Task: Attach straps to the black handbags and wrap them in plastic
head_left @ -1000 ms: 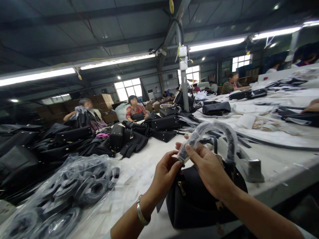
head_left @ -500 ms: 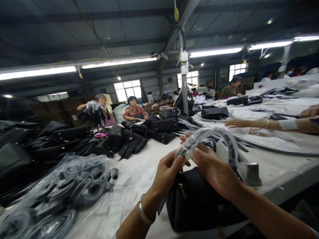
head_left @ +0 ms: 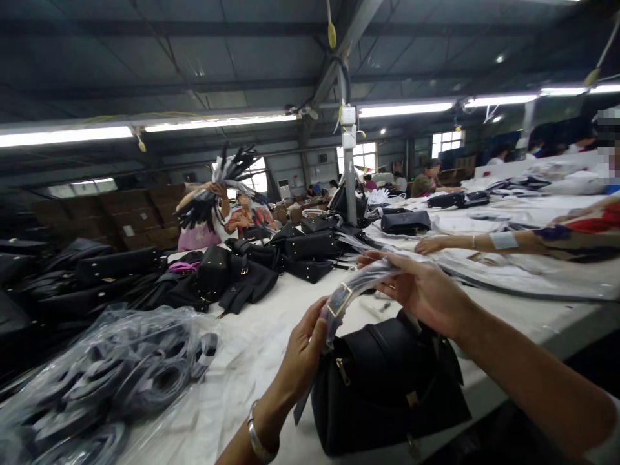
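Note:
A black handbag (head_left: 382, 387) with gold fittings sits upright on the table in front of me. Its handle (head_left: 361, 284), wrapped in clear plastic and fitted with a gold square buckle, arches above the bag. My left hand (head_left: 307, 339) is closed on the handle's lower left end, just under the buckle. Further up the arch, my right hand (head_left: 419, 284) grips the handle from the right, fingers curled around it. The handle's right end is mostly hidden behind my right hand and forearm.
A clear plastic bag of coiled grey straps (head_left: 159, 381) lies at the left. Black handbags (head_left: 310, 245) are heaped along the table (head_left: 271, 316). At the right a co-worker's arm (head_left: 504, 240) reaches over the table. Another person holds up a bundle of black and white strips (head_left: 213, 194).
My right hand has slid up and right along the handle; my left has shifted down to its lower end. The bundle of strips across the table has risen.

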Demonstrator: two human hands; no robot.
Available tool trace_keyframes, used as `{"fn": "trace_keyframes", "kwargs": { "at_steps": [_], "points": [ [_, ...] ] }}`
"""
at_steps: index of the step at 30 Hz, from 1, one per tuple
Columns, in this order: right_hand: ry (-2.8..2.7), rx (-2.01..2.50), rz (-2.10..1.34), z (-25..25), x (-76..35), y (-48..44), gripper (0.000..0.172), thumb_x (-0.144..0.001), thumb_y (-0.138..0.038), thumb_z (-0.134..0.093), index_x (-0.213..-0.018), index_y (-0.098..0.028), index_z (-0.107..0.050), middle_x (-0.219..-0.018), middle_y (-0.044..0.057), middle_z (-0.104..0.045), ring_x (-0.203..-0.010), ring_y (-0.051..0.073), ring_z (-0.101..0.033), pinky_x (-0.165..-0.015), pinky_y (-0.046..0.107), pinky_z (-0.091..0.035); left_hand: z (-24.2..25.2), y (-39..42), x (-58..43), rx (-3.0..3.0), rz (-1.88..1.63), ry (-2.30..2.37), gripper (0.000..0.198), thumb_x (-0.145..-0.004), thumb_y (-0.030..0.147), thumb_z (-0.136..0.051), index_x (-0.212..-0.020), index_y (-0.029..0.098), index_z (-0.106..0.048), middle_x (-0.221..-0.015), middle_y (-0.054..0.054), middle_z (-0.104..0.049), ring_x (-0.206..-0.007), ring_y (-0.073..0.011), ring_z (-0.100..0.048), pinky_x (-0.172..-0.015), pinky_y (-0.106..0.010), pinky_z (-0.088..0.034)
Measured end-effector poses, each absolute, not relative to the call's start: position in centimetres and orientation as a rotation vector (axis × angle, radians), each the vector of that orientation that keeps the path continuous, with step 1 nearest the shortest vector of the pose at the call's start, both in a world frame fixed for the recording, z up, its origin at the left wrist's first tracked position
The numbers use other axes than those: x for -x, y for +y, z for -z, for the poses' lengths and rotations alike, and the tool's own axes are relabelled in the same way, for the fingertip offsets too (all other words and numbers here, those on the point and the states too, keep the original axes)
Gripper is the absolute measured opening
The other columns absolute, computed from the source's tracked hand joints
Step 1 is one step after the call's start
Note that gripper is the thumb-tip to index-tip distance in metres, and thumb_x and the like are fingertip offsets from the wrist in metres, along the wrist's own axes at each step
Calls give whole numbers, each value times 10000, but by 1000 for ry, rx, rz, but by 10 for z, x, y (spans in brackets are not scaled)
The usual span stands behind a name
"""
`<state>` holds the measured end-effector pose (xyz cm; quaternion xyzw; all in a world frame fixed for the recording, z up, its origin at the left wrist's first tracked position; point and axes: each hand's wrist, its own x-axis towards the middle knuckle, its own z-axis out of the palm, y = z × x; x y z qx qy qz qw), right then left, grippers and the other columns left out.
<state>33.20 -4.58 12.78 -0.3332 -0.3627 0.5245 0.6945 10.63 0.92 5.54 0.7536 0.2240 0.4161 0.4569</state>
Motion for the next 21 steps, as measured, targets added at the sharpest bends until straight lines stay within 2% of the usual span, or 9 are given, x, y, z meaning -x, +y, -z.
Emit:
{"fn": "trace_keyframes", "kwargs": {
  "at_steps": [2,4,6,8,12,16,19,21],
  "points": [
    [-833,770,-1177,-132,-332,-41,271,-969,-240,-492,-1059,-153,-732,-1170,91,-757,-1107,203,-695,-969,300,-552,-61,8,-112,-1866,-997,484,404,-979,514,-479,-1130,171,-631,-916,-51,-690,-771,-163,-620,-707,-268,-459],
    [-828,793,-1178,-142,-333,-34,284,-971,-219,-470,-999,-130,-739,-1076,102,-784,-1043,198,-723,-942,293,-565,-63,10,-121,-1875,-968,475,342,-955,487,-542,-932,156,-625,-695,15,-588,-603,-113,-519,-598,-232,-404],
    [-808,822,-1191,-158,-334,-25,310,-981,-195,-437,-958,-107,-734,-1009,117,-797,-986,192,-744,-937,288,-567,-63,14,-129,-1879,-1009,520,332,-943,470,-566,-811,166,-568,-605,54,-493,-536,-91,-436,-536,-216,-350],
    [-818,837,-1210,-173,-336,-14,330,-992,-183,-404,-960,-96,-722,-997,129,-798,-959,192,-754,-941,299,-567,-65,18,-134,-1889,-1116,575,337,-951,444,-558,-746,180,-514,-588,64,-460,-526,-85,-402,-521,-212,-325],
    [-960,787,-1169,-191,-340,12,376,-1010,-224,-360,-987,-90,-710,-1020,149,-792,-977,209,-750,-954,333,-564,-74,21,-141,-1924,-1307,610,293,-959,393,-557,-758,181,-533,-616,60,-473,-559,-90,-409,-549,-211,-337],
    [-1034,881,-1174,-174,-353,37,421,-1032,-322,-342,-1035,-97,-698,-1072,163,-778,-1021,215,-736,-1004,354,-534,-72,24,-144,-1952,-1173,598,231,-959,375,-559,-869,174,-629,-664,39,-564,-613,-112,-522,-604,-219,-412],
    [-981,1002,-1260,-143,-364,40,469,-1031,-438,-357,-1081,-101,-681,-1139,186,-753,-1055,249,-724,-1033,425,-512,-60,35,-139,-1936,-1139,618,227,-959,346,-563,-1080,185,-667,-909,-25,-707,-854,-173,-652,-805,-274,-489],
    [-998,1062,-1256,-121,-367,30,496,-1008,-515,-393,-1163,-127,-659,-1225,175,-720,-1118,260,-696,-1054,447,-493,-50,45,-131,-1928,-1209,654,285,-968,347,-545,-1186,197,-653,-1121,-65,-714,-1052,-216,-650,-949,-328,-471]
  ]
}}
